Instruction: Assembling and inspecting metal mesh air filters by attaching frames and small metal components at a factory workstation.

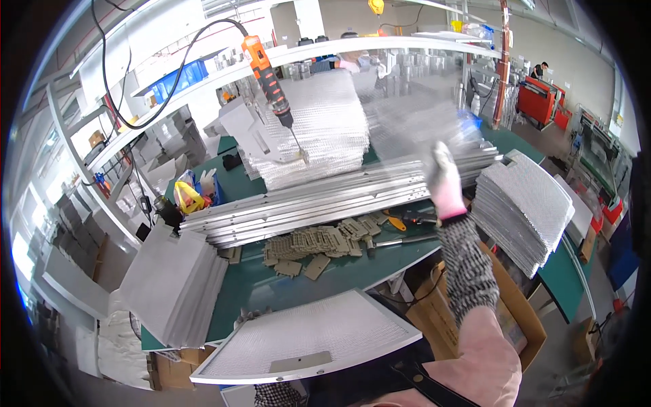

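Observation:
A white-framed panel (305,339) with a fine mesh face and a small tan plate (300,361) near its lower edge lies tilted in front of me. My left hand (251,316), in a grey glove, is closed on the panel's far left edge; the panel hides most of it. My right hand (444,180), gloved in white and pink, reaches forward over the metal rails (325,203). At its fingers is a thin grey sheet (417,125), smeared by motion, and the hand appears closed on its near edge. Exact finger placement is blurred.
An orange electric screwdriver (264,71) hangs above a mesh-sheet stack (319,122). Panels are piled left (173,285) and right (522,207). Tan plates (315,247) and an orange-handled tool (395,221) lie before the rails. A cardboard box (519,305) stands below right. Another person's hand (349,66) shows across.

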`<state>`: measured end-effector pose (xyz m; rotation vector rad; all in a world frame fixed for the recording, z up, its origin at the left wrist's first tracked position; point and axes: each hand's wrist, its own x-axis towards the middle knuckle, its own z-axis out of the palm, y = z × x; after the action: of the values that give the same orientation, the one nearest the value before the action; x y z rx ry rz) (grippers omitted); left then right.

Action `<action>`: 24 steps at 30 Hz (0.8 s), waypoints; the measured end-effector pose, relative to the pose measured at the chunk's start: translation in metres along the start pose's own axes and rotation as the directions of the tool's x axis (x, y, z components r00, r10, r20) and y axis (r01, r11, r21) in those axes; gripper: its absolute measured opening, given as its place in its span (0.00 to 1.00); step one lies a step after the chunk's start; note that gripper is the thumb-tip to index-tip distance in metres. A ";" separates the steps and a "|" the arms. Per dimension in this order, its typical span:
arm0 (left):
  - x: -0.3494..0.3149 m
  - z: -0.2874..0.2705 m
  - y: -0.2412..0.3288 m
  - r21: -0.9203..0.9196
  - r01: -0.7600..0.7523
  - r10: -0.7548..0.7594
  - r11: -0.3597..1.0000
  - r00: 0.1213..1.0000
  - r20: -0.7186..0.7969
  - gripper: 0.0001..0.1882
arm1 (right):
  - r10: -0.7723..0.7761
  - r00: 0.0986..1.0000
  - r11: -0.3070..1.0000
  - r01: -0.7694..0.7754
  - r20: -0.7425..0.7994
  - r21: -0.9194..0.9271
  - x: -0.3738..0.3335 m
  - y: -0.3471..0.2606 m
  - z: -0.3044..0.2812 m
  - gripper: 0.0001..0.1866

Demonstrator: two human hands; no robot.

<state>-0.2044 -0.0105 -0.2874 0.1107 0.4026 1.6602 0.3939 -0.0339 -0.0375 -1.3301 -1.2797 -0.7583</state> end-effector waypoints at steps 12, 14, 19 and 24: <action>-0.019 0.077 -0.064 0.019 0.277 -0.257 0.961 0.913 -0.318 0.15 | 0.262 0.325 0.518 -0.842 0.909 0.152 0.056 -0.062 0.025 0.38; -0.019 0.076 -0.071 0.037 0.268 -0.239 0.963 0.907 -0.345 0.14 | 0.307 0.207 0.653 -0.756 0.929 -0.047 0.039 -0.049 0.017 0.33; 0.005 0.019 -0.047 0.302 0.260 -0.196 0.917 0.954 -0.225 0.19 | 0.503 0.250 0.835 0.105 0.827 -0.540 -0.025 -0.015 0.014 0.15; -0.002 0.044 -0.047 0.131 0.431 -0.393 0.893 0.888 -0.240 0.17 | 0.407 0.253 0.807 0.350 0.878 -0.475 -0.076 0.079 0.025 0.21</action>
<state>-0.1468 0.0000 -0.2607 -0.0161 0.6874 1.2111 0.4474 -0.0161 -0.1347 -2.6274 -2.0640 -0.1571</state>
